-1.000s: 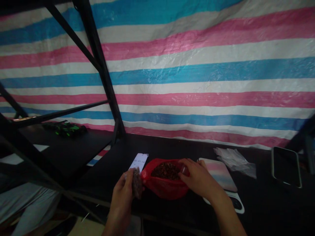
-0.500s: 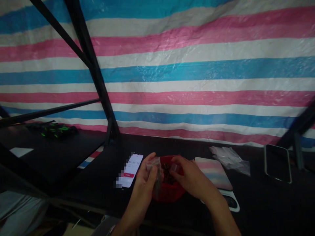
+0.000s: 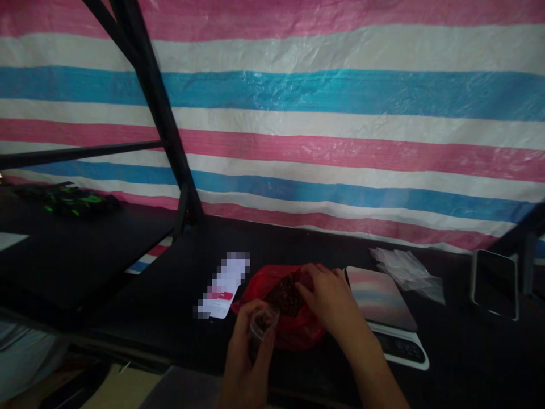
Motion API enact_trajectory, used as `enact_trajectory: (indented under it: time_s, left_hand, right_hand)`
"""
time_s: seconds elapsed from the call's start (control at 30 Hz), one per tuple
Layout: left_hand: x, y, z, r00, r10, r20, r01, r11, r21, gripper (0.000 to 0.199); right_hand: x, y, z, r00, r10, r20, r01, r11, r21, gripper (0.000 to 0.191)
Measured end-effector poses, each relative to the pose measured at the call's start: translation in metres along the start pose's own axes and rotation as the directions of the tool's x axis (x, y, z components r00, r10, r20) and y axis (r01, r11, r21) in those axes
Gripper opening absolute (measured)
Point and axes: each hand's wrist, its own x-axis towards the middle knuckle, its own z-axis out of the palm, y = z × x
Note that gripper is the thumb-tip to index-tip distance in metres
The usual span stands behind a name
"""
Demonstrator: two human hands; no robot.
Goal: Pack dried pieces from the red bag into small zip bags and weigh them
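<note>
Bare black tabletop (image 3: 170, 318) in front, red bag (image 3: 298, 335) between both hands.

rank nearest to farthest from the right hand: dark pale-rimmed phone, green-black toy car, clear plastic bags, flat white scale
1. white scale, just right of the right hand
2. plastic bags, right, behind the scale
3. dark phone, far right
4. toy car, far left

The left hand (image 3: 250, 346) hides the lower part of the clear bag (image 3: 264, 322), whose content is too dim to name. Inside the red bag (image 3: 300, 336), the fingertips of the right hand (image 3: 326, 295) are unclear. Beyond the left hand, the phone (image 3: 225, 291) is partly pixelated
</note>
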Motion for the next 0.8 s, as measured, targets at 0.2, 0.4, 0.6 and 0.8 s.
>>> enact_trajectory:
  time_s: [0.2,0.4,0.6,0.8]
  left_hand:
    - [-0.012,-0.006,0.018,0.997,0.004,-0.077,-0.003,1.000,0.010,0.035]
    - [-0.008,-0.006,0.024,0.997,0.039,-0.072,-0.041,0.999,-0.017,0.033]
    - [0.010,-0.002,0.025,0.998,-0.045,0.039,0.042,0.996,0.076,0.049]
    - [0.015,0.011,0.037,0.991,-0.047,0.125,0.037,0.996,0.079,0.041]
  right_hand:
    - [0.003,-0.020,0.005,0.997,-0.075,0.031,0.071,0.990,0.124,0.022]
    - [0.003,-0.002,0.008,0.998,-0.063,-0.021,0.065,0.871,0.487,0.019]
    - [-0.005,0.020,-0.012,0.997,-0.006,-0.078,0.058,0.730,0.680,0.026]
    - [-0.023,0.003,-0.029,0.987,-0.101,-0.124,0.160,0.689,0.707,0.028]
